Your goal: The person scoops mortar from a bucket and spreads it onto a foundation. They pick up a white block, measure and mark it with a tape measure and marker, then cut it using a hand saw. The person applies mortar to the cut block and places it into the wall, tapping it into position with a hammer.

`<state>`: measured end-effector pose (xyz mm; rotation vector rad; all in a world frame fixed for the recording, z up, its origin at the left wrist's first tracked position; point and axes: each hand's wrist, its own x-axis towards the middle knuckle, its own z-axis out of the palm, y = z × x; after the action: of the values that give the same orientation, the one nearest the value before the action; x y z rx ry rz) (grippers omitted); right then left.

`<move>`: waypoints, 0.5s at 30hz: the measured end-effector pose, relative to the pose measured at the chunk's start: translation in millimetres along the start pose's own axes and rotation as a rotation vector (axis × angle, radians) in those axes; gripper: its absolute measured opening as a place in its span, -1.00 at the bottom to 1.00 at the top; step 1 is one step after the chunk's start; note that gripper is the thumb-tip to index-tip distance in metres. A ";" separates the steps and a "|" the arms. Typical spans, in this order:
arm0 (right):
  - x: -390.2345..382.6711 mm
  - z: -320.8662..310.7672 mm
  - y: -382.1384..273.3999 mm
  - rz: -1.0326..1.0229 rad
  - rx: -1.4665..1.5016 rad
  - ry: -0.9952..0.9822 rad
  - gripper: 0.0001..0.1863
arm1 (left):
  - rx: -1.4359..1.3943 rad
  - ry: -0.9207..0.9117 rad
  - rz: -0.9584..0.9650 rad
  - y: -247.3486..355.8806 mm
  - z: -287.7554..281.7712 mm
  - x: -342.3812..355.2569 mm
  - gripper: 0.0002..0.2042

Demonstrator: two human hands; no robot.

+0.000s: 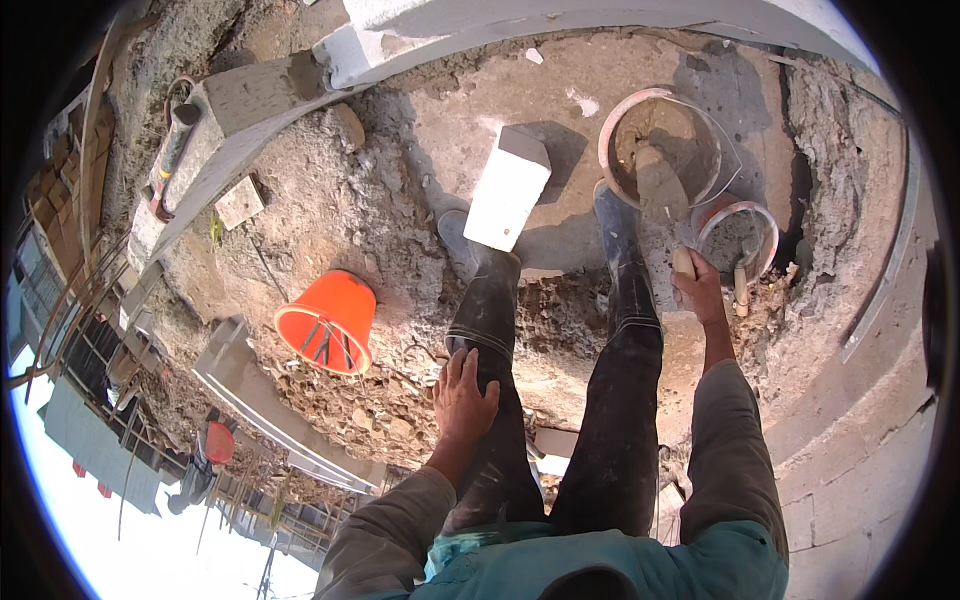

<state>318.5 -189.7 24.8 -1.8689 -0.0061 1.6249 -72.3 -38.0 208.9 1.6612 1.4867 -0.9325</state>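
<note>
I look straight down at my own legs in dark trousers and rubber boots. My left hand (463, 392) rests flat on my left knee, fingers spread, holding nothing. My right hand (698, 285) grips the wooden handle of a trowel (660, 190). Its blade, loaded with grey mortar, reaches into a white bucket (612, 128) of mortar in front of my right boot. A white block (507, 190) lies on the ground just ahead of my left boot.
A smaller bucket (768, 232) with mortar and a tool handle stands right of my right hand. An orange bucket (335, 320) lies on its side at the left, on rubble. White block walls (600, 18) curve along the top and right. A level (170, 160) rests on the far-left wall.
</note>
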 end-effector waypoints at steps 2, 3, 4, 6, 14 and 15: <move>-37.4 17.7 -28.2 -0.053 0.018 -0.073 -0.37 | -0.030 -0.019 -0.010 -9.8 -5.5 2.2 -0.37; -49.2 36.2 -44.7 -0.087 0.054 -0.104 -0.37 | -0.030 -0.004 0.017 -13.7 -6.3 4.4 -0.39; -62.2 60.6 -61.1 -0.114 0.085 -0.132 -0.37 | -0.037 -0.001 0.018 -20.3 -7.4 4.6 -0.40; -68.3 122.1 -98.6 -0.111 0.176 -0.186 -0.37 | -0.057 -0.001 0.029 -32.1 -8.8 7.8 -0.41; 40.8 425.8 -192.2 -0.392 0.300 -0.191 -0.41 | -0.152 0.016 0.017 -72.2 -13.7 11.5 -0.43; 75.5 457.8 -191.7 -0.560 0.196 -0.059 -0.39 | -0.160 0.034 0.028 -74.2 -12.4 12.3 -0.44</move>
<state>7.1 203.8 39.9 -1.4942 -0.3514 1.2390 -144.5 -14.8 201.1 1.5848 1.5155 -0.7527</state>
